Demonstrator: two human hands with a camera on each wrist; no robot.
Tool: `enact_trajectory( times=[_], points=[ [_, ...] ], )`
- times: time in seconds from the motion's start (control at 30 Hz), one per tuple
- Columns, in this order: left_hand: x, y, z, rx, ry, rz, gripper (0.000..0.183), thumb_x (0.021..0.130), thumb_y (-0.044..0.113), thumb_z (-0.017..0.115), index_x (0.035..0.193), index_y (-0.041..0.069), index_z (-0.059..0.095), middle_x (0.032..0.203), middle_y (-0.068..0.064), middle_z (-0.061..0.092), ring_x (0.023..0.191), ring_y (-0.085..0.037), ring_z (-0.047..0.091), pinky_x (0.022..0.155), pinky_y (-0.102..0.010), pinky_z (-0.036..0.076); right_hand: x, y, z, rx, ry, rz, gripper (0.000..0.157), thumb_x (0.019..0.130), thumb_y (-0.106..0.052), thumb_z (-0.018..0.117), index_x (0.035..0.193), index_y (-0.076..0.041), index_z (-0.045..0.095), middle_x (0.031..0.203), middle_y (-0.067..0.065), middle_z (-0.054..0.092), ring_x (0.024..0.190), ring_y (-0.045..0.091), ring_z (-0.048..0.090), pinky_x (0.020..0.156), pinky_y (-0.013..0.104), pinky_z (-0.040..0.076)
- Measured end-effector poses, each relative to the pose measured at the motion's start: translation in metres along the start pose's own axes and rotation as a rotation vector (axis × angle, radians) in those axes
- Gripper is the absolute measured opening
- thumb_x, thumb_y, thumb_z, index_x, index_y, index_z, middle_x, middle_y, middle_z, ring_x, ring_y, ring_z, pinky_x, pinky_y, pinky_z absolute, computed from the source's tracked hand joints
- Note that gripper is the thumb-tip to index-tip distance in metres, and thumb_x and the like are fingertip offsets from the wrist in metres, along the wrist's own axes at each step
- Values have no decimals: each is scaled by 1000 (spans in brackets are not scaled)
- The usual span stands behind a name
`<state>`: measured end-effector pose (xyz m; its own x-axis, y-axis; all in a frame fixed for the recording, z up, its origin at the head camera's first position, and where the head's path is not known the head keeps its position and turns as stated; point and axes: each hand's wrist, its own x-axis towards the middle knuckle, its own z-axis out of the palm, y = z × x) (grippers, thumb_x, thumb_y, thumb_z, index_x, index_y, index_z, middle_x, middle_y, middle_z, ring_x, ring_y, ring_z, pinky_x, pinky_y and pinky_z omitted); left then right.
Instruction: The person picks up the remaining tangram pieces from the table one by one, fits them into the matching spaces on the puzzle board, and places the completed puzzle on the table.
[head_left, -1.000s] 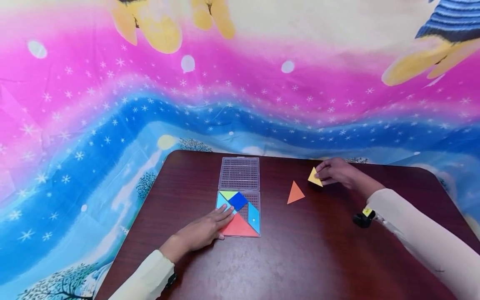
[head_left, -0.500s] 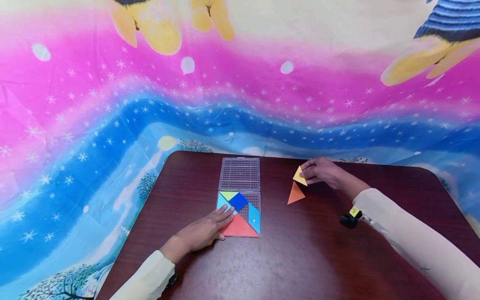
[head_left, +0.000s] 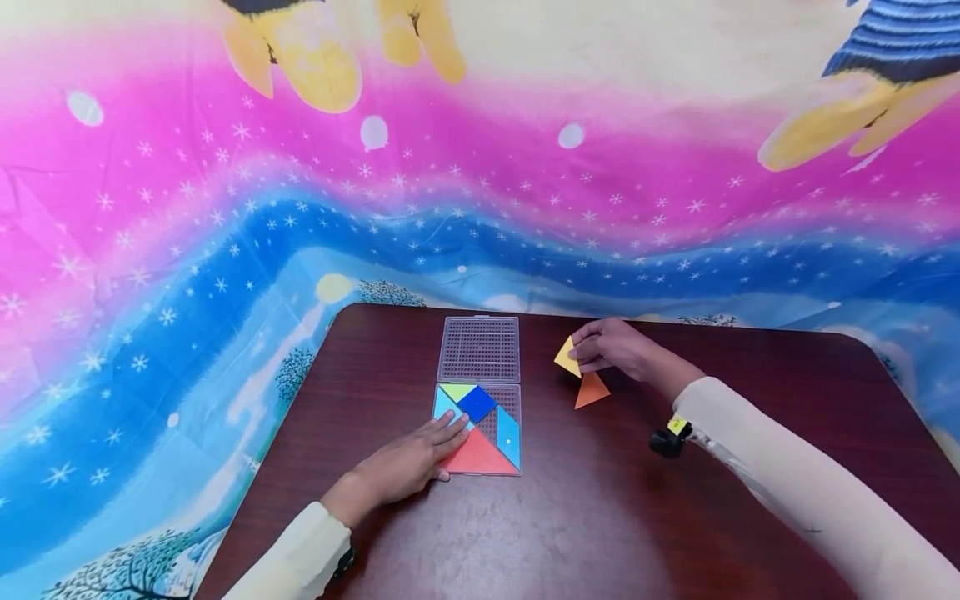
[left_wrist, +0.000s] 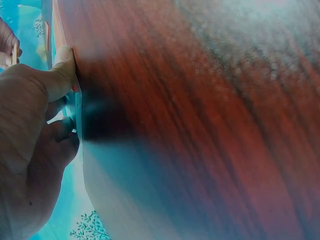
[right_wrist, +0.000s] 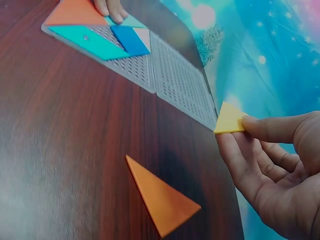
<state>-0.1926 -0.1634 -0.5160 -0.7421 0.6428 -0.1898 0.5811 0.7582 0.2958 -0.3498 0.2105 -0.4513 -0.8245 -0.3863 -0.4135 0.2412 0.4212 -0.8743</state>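
The flat yellow triangular tile (head_left: 566, 357) is pinched between the thumb and fingers of the right hand (head_left: 617, 346), held above the table at two o'clock from the filled half of a clear, perforated plastic case (head_left: 511, 395). At five o'clock from it, the flat orange triangular tile (head_left: 593, 393) lies loose on the dark reddish-brown wood-grain table (head_left: 570, 517). In that case half sit a lime-green triangle (head_left: 457, 390) at eleven o'clock, a dark blue square (head_left: 477, 403) at twelve, a light blue parallelogram (head_left: 507, 437) at three, a large coral-red triangle (head_left: 483, 457) at six and a light blue triangle (head_left: 446, 403) toward ten. The left hand (head_left: 408, 457), grasping no tile, rests extended fingers on these last two. The unfolded clear lid (head_left: 478, 350) lies at twelve o'clock, before a pink-and-blue snowflake-patterned cloth (head_left: 450, 183).
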Motion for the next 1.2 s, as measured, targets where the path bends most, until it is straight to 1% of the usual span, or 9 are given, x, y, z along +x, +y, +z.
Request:
enact_trajectory(
  times=[0.23,0.4,0.53,0.7,0.9,1.03,1.2],
  points=[
    [0,-1,1,-4,0,-2,67,104,37,57,162,18,30,173,1,19,160,-26,16,123,-46,34,8,-7,19,31,-4,1,39,98,-6,67,130,11,54,115,19,63,91,21,71,104,55,53],
    [0,-1,1,-7,-3,-4,67,104,36,58,162,18,29,173,1,18,161,-26,15,123,-46,34,13,-11,31,52,-8,-15,38,97,-5,69,129,11,55,113,18,64,90,20,72,98,50,57],
    [1,-1,1,-14,-6,-6,68,104,36,58,162,18,29,173,1,18,161,-26,15,123,-46,34,16,-11,40,53,-8,-22,35,96,-4,69,125,10,57,110,17,63,88,20,72,95,49,59],
    [1,-1,1,-16,-3,-3,68,103,36,58,162,19,29,173,2,18,161,-26,15,123,-46,34,19,-13,51,48,-13,-19,32,94,-3,71,121,8,59,107,16,64,85,20,71,96,52,58],
    [1,-2,2,-12,2,4,68,103,36,59,162,18,29,173,1,18,161,-27,15,123,-46,35,21,-14,64,54,-17,-9,30,93,-3,72,118,8,59,110,19,64,87,23,73,99,56,56],
    [1,-3,2,-10,3,7,68,103,36,58,162,18,30,173,1,18,161,-27,15,123,-46,34,23,-13,75,61,-15,-4,29,92,-2,72,117,7,59,108,19,65,87,23,72,96,53,58],
    [0,-2,2,-12,1,2,67,104,36,58,162,18,30,173,1,18,161,-26,15,124,-46,33,26,-9,89,89,-11,12,27,91,0,72,114,6,59,105,17,66,84,22,72,89,47,62]
  ],
)
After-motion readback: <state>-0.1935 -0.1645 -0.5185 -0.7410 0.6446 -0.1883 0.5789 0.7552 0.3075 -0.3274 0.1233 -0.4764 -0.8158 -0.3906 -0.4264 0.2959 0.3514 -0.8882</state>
